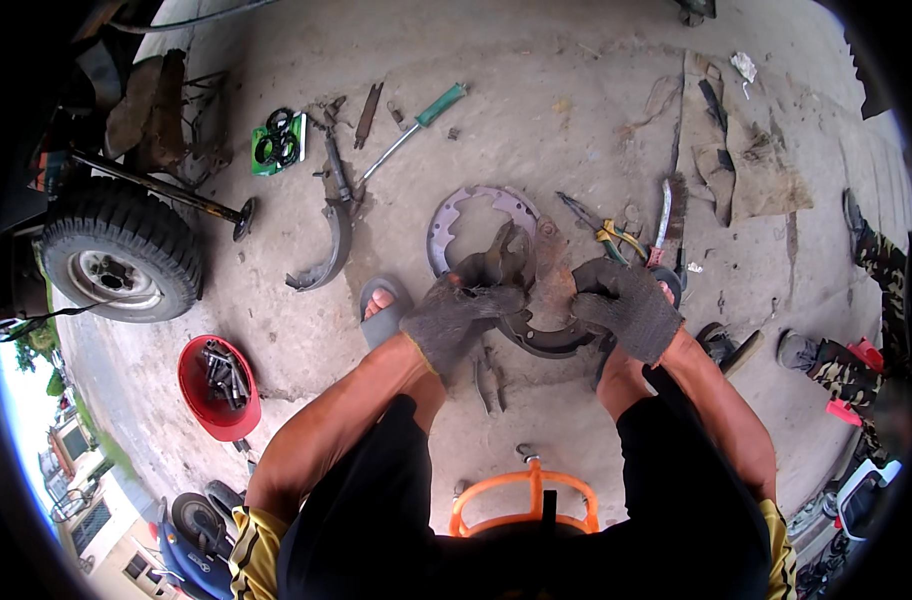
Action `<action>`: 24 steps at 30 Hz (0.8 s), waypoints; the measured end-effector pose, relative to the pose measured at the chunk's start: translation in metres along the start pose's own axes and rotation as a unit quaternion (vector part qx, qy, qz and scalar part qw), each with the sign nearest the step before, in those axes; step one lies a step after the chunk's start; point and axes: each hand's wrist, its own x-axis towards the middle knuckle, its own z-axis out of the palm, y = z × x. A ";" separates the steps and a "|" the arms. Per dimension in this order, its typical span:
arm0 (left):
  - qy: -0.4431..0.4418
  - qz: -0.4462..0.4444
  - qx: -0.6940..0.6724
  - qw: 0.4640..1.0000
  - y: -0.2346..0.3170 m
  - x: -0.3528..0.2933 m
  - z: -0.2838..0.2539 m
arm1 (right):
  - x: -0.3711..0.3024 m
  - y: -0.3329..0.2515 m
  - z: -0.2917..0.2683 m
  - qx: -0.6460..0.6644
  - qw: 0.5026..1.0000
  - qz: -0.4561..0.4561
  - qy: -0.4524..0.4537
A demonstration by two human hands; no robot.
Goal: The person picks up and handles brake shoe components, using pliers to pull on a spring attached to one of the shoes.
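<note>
Both my hands wear dark grey work gloves. My left hand is closed at the left end of a dark curved brake shoe. My right hand has its fingers curled around the other end. The shoe arcs between them, just above the concrete and between my feet. Beyond my left hand lies a greyish ring-shaped metal piece with a notched inner edge, partly covered by the glove. A rusty brown patch or plate shows between the hands; I cannot tell which.
Ahead left lie another curved brake shoe, a green-handled screwdriver and black rings on a green packet. Yellow-handled pliers and a wire brush lie right. A red helmet-like container holds metal parts. A wheel stands left.
</note>
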 end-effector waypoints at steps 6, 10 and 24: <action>0.036 0.009 0.043 0.998 0.012 -0.013 0.015 | 0.023 0.026 -0.024 -0.034 0.994 0.083 0.055; 0.023 0.017 0.025 0.999 0.017 -0.027 0.022 | 0.053 0.061 -0.027 -0.194 0.970 0.078 0.121; -0.025 0.006 0.063 0.998 0.016 -0.031 0.012 | 0.072 0.082 -0.011 -0.326 0.922 0.150 0.145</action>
